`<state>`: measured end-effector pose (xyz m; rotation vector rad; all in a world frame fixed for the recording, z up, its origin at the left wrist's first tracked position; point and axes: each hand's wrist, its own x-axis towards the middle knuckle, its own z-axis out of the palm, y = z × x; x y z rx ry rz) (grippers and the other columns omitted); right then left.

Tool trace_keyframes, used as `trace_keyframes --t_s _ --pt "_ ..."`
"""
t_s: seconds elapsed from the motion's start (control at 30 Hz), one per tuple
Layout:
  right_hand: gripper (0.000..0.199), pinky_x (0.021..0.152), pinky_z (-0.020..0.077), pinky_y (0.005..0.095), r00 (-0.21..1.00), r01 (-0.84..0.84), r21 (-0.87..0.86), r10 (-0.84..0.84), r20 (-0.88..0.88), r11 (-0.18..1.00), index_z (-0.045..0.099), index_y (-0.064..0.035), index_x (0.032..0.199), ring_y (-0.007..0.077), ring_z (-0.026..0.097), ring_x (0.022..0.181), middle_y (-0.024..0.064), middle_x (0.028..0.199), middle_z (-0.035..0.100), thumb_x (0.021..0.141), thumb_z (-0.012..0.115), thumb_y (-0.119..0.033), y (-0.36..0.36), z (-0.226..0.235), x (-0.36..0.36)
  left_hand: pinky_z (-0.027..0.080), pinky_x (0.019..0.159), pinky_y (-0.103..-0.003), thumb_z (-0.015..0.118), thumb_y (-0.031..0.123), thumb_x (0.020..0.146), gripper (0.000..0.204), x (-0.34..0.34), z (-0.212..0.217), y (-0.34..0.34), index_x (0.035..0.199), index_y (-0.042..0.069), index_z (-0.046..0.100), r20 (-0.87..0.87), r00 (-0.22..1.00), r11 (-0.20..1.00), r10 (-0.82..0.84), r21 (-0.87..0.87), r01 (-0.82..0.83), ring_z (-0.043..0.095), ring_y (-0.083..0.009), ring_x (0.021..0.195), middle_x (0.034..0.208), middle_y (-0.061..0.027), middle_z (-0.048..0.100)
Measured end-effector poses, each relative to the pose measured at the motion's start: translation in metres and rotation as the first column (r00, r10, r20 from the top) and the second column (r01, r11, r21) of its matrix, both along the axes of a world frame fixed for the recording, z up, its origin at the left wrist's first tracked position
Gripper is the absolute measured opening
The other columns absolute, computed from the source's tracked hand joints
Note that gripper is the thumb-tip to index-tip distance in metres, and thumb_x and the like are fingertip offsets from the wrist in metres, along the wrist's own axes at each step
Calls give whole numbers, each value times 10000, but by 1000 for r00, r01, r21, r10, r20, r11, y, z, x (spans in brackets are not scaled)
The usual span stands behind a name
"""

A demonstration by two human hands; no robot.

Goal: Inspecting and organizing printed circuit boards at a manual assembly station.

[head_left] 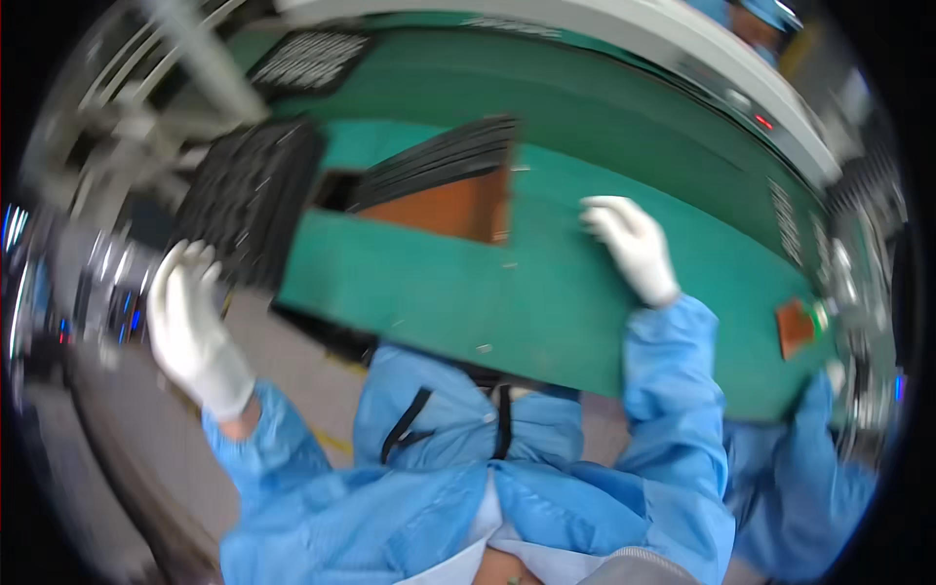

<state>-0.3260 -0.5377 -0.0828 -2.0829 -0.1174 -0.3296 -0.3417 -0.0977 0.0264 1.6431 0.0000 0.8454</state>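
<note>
My left hand (190, 331), in a white glove, is raised off the table's left end with its fingers stretched out, nothing in them. Just beyond it stands a stack of black ridged trays (249, 200), near the fingertips; whether they touch I cannot tell. My right hand (636, 252), also white-gloved, is over the green tabletop (546, 302) with its fingers loosely extended and no object visible in them. Between the hands are black layered sheets or trays (434, 161), with an orange-brown panel (444, 207) along their near and right sides. Motion blurs their details.
A long white machine housing (624, 29) with a red display runs along the far side. A black patterned panel (310, 60) lies at the far left. Another person's blue sleeve (809, 419) is at the right, near a small orange-brown piece (795, 329).
</note>
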Motion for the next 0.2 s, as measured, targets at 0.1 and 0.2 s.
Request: trace_keyframes --t_s 0.1,0.2 --pt "317 803 510 271 997 73 169 -78 22 983 628 17 1231 135 635 901 99 1042 694 1046 479 -194 6 19 7 495 983 -363 532 182 1019 396 13 -44 86 1323 -72 524 -49 995 948 -92 -309 73 603 -292 1187 1277 -215 605" --pt "322 862 526 292 990 30 98 -44 136 995 614 11 1263 153 648 937 121 1078 699 1047 483 -189 40 61 16 477 1005 -386 560 216 1010 443 15 -75 146 1368 -38 502 -128 991 875 32 -475 -90 580 -294 1223 1342 -168 585"
